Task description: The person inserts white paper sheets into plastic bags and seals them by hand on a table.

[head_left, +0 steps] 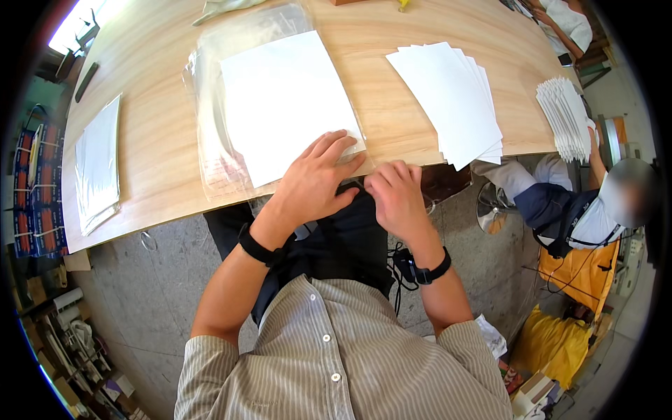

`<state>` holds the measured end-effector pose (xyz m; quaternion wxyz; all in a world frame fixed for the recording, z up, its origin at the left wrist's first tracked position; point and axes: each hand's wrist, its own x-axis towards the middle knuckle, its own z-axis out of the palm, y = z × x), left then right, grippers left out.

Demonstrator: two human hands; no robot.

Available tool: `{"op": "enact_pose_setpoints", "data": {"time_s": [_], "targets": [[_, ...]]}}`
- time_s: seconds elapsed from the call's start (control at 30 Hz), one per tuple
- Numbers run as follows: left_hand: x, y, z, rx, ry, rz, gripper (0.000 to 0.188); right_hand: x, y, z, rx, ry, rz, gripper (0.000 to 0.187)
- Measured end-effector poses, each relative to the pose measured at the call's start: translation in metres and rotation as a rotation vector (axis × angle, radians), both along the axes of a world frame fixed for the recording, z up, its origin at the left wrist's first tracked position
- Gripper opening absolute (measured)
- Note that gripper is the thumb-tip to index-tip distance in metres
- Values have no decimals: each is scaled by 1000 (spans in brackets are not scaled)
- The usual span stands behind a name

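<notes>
My left hand (317, 176) lies palm down with its fingers stretched over the lower right corner of a white sheet (287, 105). Clear plastic sleeves (213, 133) are stacked under and around that sheet; whether it sits inside the top one I cannot tell. Just right of it, at the table's near edge, my right hand (399, 194) has its fingers curled together. What they pinch, if anything, is hidden. A fanned pile of white sheets (448, 101) rests farther right on the table.
At the table's left end are packed sleeves with white sheets (99, 164) and a dark bar-shaped object (86, 82). Near the right end stands a thick fanned stack (562, 119), beside another person (570, 210). A second person (565, 28) is at the far right corner.
</notes>
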<state>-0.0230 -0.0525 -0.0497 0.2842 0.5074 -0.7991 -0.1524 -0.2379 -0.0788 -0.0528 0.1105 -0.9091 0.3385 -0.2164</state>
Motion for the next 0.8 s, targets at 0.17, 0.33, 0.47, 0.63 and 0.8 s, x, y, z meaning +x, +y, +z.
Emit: {"op": "enact_pose_setpoints", "data": {"time_s": [0.17,0.33,0.47,0.63,0.8], "targets": [[7,2,7,40,-50,-57,75,-21,25,19,194,-20,100,11],[11,-3,12,90,-1,-112,83,-33,44,16,275,-32,158,11],[15,-7,11,122,106,-145,76,-31,70,15,357,6,305,12],[12,-9,16,133,101,-149,72,-61,102,0,639,154,462,12],[14,-8,13,140,76,-131,73,-135,93,-40,877,211,289,8]]}}
